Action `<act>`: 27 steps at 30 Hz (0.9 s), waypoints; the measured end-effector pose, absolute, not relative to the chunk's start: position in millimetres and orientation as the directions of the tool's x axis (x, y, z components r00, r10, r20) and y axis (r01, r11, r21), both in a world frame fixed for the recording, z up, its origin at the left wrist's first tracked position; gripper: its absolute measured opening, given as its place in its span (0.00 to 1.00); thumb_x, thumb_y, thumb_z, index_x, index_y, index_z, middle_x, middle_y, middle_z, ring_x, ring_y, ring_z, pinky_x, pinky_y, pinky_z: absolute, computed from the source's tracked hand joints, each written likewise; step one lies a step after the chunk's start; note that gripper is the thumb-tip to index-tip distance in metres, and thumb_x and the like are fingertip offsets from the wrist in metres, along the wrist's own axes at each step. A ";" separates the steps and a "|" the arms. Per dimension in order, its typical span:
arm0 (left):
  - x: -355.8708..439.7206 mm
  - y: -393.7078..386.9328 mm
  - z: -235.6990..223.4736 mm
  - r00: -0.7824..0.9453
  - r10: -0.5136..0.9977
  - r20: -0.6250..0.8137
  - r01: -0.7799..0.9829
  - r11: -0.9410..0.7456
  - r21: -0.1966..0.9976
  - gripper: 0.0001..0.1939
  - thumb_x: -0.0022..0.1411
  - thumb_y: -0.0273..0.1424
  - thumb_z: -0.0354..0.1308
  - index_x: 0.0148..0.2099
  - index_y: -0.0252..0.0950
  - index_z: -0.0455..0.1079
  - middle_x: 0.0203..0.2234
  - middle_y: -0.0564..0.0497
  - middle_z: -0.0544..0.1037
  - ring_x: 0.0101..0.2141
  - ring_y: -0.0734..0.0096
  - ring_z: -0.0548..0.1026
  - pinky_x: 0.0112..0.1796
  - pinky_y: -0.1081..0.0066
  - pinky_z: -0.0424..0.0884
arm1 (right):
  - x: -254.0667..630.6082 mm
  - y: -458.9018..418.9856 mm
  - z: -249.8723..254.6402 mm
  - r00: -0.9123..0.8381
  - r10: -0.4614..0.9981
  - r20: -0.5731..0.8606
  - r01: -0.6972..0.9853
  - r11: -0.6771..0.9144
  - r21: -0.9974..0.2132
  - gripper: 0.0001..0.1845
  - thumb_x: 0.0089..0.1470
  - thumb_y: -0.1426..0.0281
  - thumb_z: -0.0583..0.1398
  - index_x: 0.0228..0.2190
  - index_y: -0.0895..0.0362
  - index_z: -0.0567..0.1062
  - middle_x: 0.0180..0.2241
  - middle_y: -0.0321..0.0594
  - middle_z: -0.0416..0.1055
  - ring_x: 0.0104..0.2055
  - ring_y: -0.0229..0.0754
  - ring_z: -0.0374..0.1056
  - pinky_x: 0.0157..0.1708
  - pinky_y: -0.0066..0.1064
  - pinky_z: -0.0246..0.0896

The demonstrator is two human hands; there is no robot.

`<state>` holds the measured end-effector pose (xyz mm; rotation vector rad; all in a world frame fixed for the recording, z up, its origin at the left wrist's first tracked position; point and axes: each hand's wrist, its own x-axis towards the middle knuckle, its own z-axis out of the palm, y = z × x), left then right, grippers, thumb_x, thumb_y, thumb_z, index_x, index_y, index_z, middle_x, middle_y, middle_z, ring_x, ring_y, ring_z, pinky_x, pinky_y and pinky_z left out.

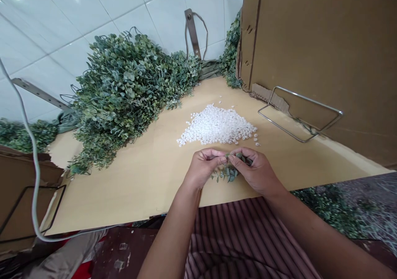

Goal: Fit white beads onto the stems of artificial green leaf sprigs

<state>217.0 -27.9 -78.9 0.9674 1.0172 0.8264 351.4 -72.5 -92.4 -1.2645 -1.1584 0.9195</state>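
Note:
Both my hands meet over the near edge of a pale wooden table [130, 188]. My left hand [203, 167] and my right hand [256, 171] are closed in a pinch on one small green artificial leaf sprig [228, 172], which hangs between and below the fingertips. Just beyond the hands lies a heap of small white plastic pieces [218, 126]. I cannot tell whether a white piece is between the fingers.
A big pile of green artificial foliage [122, 92] covers the table's left back. A large cardboard box [322, 51] stands at right with a wire frame [299, 115] against it. A white cable [31, 159] hangs at left. More foliage [328, 208] lies on the floor at right.

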 end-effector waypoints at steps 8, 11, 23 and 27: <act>215.7 -27.3 -78.3 0.336 0.899 -0.281 -0.166 0.350 0.922 0.18 0.31 0.38 0.73 0.25 0.32 0.75 0.17 0.53 0.76 0.18 0.78 0.70 0.20 0.77 0.65 | 353.1 -72.2 -96.9 0.203 0.975 0.095 -0.014 0.100 -0.995 0.15 0.43 0.57 0.64 0.25 0.58 0.76 0.22 0.39 0.73 0.24 0.41 0.68 0.24 0.29 0.67; 215.0 -26.5 -79.6 0.342 0.898 -0.275 -0.197 0.355 0.914 0.18 0.31 0.37 0.73 0.25 0.33 0.75 0.17 0.53 0.76 0.19 0.79 0.70 0.22 0.77 0.65 | 352.7 -72.7 -96.1 0.220 0.971 0.097 -0.011 0.101 -0.995 0.14 0.42 0.60 0.64 0.25 0.59 0.77 0.20 0.37 0.72 0.22 0.40 0.67 0.21 0.28 0.66; 214.5 -27.8 -81.5 0.417 0.877 -0.237 -0.240 0.358 0.902 0.14 0.38 0.32 0.72 0.32 0.36 0.79 0.22 0.54 0.78 0.24 0.79 0.71 0.34 0.75 0.68 | 353.3 -76.3 -95.5 0.221 0.963 0.155 0.115 0.132 -0.985 0.09 0.44 0.65 0.60 0.24 0.59 0.74 0.19 0.38 0.71 0.21 0.39 0.65 0.21 0.27 0.62; 214.7 -27.5 -81.3 0.435 0.869 -0.237 -0.240 0.366 0.899 0.13 0.37 0.34 0.72 0.29 0.35 0.79 0.21 0.53 0.78 0.24 0.80 0.71 0.32 0.77 0.67 | 353.8 -76.6 -94.0 0.207 0.962 0.179 0.152 0.149 -0.977 0.08 0.44 0.66 0.60 0.22 0.58 0.74 0.19 0.37 0.71 0.21 0.38 0.65 0.22 0.26 0.61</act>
